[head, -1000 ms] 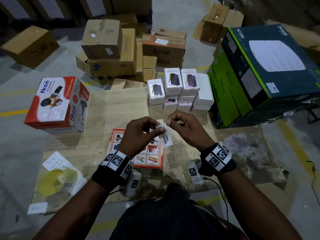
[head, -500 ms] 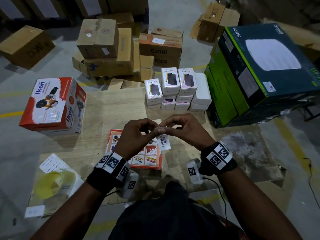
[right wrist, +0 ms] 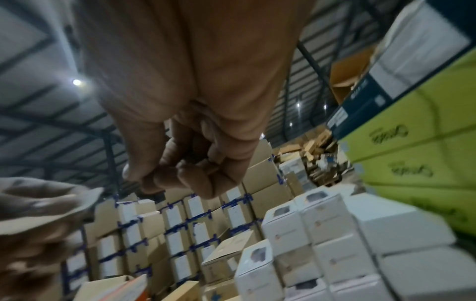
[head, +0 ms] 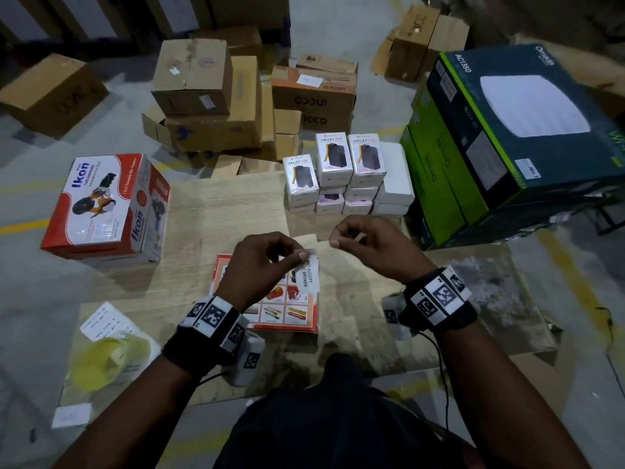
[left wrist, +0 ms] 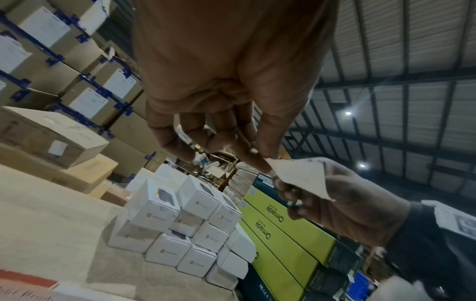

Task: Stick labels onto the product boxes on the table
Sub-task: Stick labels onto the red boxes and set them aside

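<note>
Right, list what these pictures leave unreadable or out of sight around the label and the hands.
- Label text: head view, the left hand covers its start; only part reads.
- Whether the right hand pinches a peeled backing strip: too small in head view, blurred in the right wrist view.
- Label's printed face: left wrist view shows only its blank side.
- Flat red box front: the left hand and wrist hide much of it.

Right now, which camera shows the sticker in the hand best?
The head view: the sticker hangs from the left hand with its printed side showing. The left wrist view shows only its blank side; the right wrist view catches a blurred edge.
</note>
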`<control>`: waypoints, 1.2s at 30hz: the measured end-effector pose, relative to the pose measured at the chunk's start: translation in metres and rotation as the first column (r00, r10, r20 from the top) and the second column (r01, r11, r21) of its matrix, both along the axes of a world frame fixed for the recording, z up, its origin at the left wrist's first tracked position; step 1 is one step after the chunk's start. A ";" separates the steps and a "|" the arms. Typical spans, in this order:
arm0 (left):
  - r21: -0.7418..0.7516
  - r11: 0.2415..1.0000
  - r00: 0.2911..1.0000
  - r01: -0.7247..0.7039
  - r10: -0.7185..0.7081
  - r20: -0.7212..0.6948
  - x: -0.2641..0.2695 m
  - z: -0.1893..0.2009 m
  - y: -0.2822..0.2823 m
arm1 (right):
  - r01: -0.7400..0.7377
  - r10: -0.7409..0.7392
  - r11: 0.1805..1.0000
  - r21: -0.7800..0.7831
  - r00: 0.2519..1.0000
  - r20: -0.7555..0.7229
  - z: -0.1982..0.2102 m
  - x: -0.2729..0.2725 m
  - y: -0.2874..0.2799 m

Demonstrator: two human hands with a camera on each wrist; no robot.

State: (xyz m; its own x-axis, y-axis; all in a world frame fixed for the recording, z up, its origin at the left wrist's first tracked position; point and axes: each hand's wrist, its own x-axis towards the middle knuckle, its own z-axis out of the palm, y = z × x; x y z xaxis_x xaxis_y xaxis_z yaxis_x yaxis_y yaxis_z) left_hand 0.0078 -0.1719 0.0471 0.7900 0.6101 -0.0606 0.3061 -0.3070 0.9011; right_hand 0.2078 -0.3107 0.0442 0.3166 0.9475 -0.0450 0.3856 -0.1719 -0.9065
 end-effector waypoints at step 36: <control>-0.093 0.977 0.861 -0.194 0.124 -0.493 0.013 -0.136 -0.018 | 0.458 -0.697 0.706 -0.540 0.586 -0.413 -0.155 -0.054 -0.008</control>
State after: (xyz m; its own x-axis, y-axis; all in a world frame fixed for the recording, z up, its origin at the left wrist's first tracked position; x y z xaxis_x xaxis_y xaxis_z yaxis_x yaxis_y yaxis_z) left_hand 0.0210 -0.1898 -0.0884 0.5336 0.6832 -0.4986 0.7469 -0.1040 0.6568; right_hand 0.1536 -0.3184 -0.1103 0.5896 0.4425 -0.6758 -0.4586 -0.5053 -0.7310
